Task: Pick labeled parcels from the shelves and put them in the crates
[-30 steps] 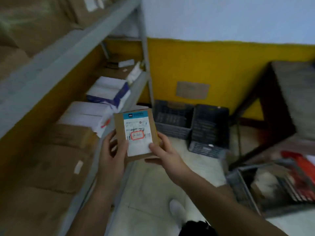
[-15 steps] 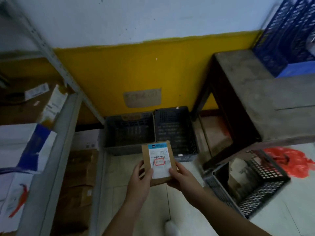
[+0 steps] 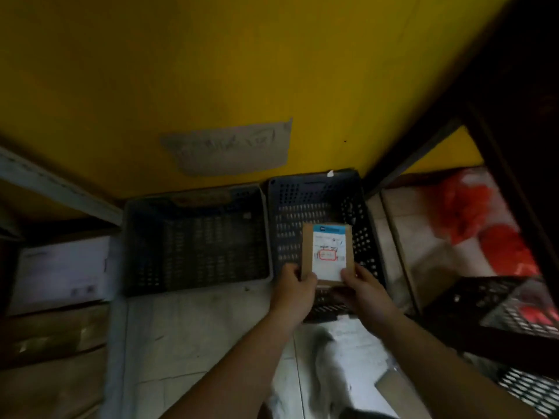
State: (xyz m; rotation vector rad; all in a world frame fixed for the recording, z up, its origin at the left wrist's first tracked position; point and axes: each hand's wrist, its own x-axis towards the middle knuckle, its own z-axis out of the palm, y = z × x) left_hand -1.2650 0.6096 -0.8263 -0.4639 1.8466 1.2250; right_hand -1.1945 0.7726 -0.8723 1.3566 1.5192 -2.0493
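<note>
Parcel [image 3: 327, 254] pinched by both hands [image 3: 295, 287] over right crate [image 3: 317, 204].

Nothing legible anywhere. Saw only blurred print and a red-outlined box on the white label [image 3: 329, 253] of the parcel [image 3: 308, 252]. Made out only smeared marks on the paper sign [image 3: 230, 148] taped to the yellow wall [image 3: 211, 55].

Yellow wall [image 3: 211, 71] far ahead of me, grey paper patch [image 3: 230, 149] stuck low on it, dark wooden table leg [image 3: 511, 189] at my right, red plastic bag [image 3: 484, 225] beneath, pale tiled floor [image 3: 193, 337] near me
</note>
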